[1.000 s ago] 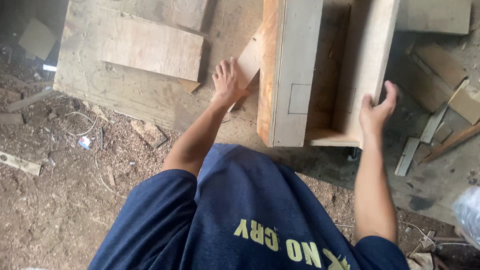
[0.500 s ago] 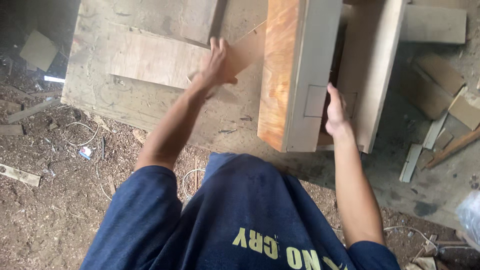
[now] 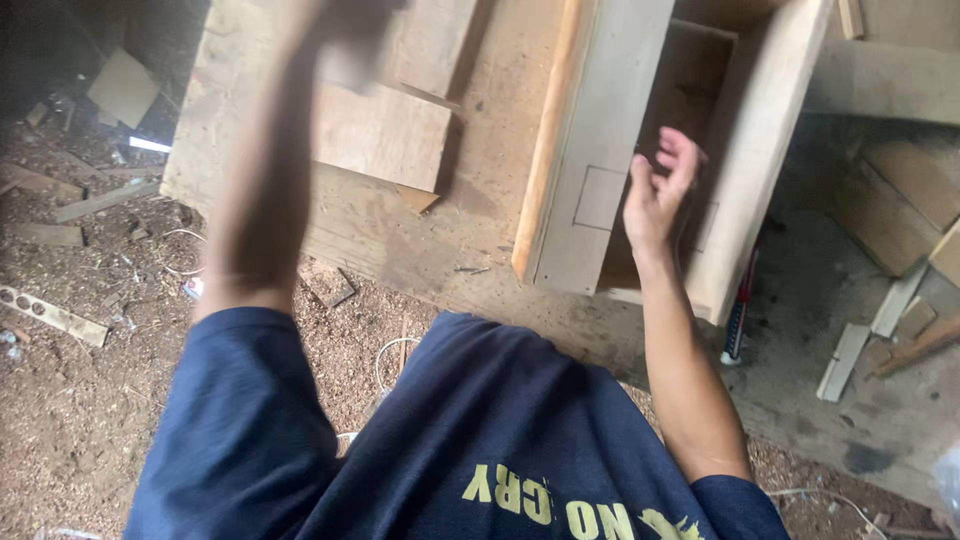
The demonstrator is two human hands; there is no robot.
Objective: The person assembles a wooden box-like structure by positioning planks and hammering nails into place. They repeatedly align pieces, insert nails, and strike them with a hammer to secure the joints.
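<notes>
An open wooden box (image 3: 610, 110) made of pale boards lies on a large plywood sheet (image 3: 470, 230). My right hand (image 3: 660, 185) hovers just over the box's near end, fingers loosely curled and apart, holding nothing. My left arm is raised and blurred by motion. My left hand (image 3: 335, 30) is a smear near the top edge, above a flat rectangular board (image 3: 385, 135). Whether it holds anything cannot be told.
A slim red and blue tool (image 3: 738, 315) lies by the box's right side. Wood offcuts (image 3: 860, 350) are scattered at the right. Sawdust-covered ground with scraps and a strip with holes (image 3: 50, 315) lies to the left. More boards (image 3: 890, 80) are stacked at the upper right.
My left arm has swung up and away from the small board toward the top of the view. My right hand has let go of the box's right wall and moved left over its near end.
</notes>
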